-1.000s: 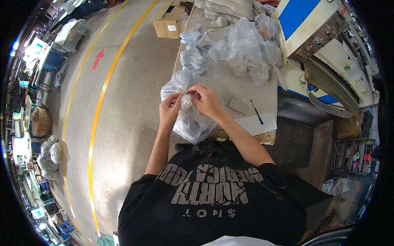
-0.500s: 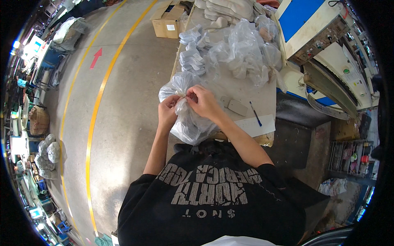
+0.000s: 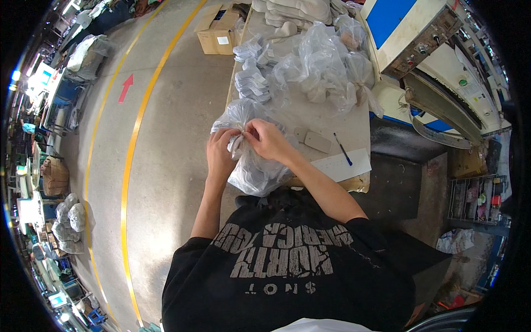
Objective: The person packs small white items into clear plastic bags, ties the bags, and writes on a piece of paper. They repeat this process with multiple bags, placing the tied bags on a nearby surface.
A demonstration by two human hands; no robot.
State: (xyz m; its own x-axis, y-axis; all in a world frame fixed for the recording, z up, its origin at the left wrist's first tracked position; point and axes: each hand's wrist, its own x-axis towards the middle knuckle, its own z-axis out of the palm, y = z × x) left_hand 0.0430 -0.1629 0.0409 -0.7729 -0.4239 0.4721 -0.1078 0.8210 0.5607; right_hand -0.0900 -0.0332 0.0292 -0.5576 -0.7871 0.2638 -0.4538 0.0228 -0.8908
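A clear, bulging plastic bag is set at the near left corner of the pale tabletop, its long axis running forward and slightly leftward. Its gathered middle is pinched by curled fingertips — left hand pointed forward, right hand slanted leftward. Beyond, flat grey-white pieces are stacked.

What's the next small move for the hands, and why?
Probably pull the gathered plastic bag snug at the pinch point, without letting go. The left hand and right hand are both pinching there, close together, and the plastic puffs out above and below them. Can't tell whether a knot is already made; the fingers hide it.
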